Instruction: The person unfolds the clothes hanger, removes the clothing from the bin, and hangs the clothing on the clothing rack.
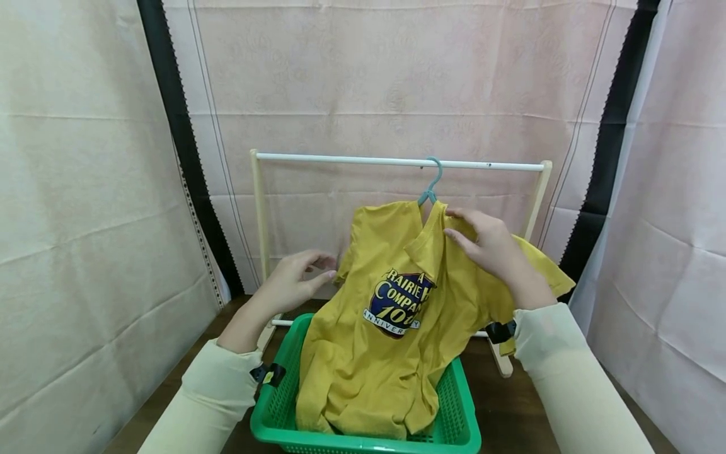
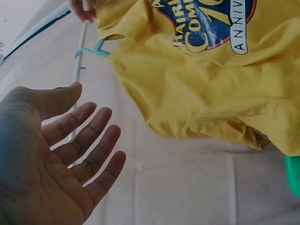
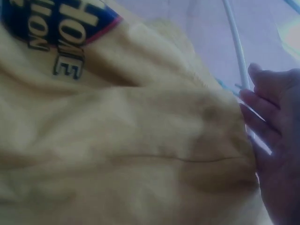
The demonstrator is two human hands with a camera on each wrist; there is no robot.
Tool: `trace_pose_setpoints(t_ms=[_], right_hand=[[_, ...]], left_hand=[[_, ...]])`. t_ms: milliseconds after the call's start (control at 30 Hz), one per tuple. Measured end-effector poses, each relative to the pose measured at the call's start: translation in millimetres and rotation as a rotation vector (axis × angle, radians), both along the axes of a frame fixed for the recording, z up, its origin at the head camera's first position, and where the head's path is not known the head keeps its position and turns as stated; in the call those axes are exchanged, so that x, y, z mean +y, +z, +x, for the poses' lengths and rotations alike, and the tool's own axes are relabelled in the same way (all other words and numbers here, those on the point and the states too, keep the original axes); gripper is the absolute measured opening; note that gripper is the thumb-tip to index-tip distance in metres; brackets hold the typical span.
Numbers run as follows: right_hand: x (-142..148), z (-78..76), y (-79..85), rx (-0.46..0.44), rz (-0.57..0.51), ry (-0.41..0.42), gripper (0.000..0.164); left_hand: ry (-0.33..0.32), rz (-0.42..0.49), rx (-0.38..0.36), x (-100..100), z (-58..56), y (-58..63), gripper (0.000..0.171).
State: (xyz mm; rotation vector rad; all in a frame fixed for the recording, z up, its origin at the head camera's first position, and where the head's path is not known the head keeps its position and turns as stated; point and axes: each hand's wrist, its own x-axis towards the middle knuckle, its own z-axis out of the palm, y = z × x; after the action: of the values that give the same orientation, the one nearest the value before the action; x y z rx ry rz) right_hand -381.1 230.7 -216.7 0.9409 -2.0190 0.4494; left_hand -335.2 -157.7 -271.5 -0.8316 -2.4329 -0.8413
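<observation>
A yellow T-shirt (image 1: 397,378) with a dark blue printed badge hangs by its neck from a light blue hanger (image 1: 435,180), whose hook is over the white rail (image 1: 340,159). The shirt's lower part bunches inside a green basket (image 1: 467,403). My left hand (image 1: 295,284) is beside the sleeve on the left; in the left wrist view its palm shows with fingers spread and nothing in it. At the shoulder on the right, my right hand (image 1: 490,243) has its fingertips against the cloth near the collar, thumb apart from the fingers. The hanger's arms are hidden under the shirt.
The rail belongs to a small rack with cream side posts (image 1: 261,214), standing on a dark brown table (image 1: 499,410) behind the basket. Pale curtains (image 1: 397,75) with black strips at the corners surround the table on three sides.
</observation>
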Motion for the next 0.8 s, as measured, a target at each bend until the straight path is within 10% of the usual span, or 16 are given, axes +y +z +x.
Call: trace_pose_setpoints(t_ms=[267,567,800], right_hand=[[-2.1,5.1,-30.8,-0.005,0.056,0.102,0.039],[2.7,13.3,-81.0,-0.447,0.166,0.104,0.029],[0.9,14.1,-105.0,-0.527,0.252,0.043,0.027]], left_hand=[[0.020,-0.132,-0.104,17.9,-23.1,-17.9,0.039],[0.103,-0.441,-0.194,45.1,-34.9,-42.8,0.050],[0.186,-0.593,-0.141,56.6,-45.8,-59.4,0.018]])
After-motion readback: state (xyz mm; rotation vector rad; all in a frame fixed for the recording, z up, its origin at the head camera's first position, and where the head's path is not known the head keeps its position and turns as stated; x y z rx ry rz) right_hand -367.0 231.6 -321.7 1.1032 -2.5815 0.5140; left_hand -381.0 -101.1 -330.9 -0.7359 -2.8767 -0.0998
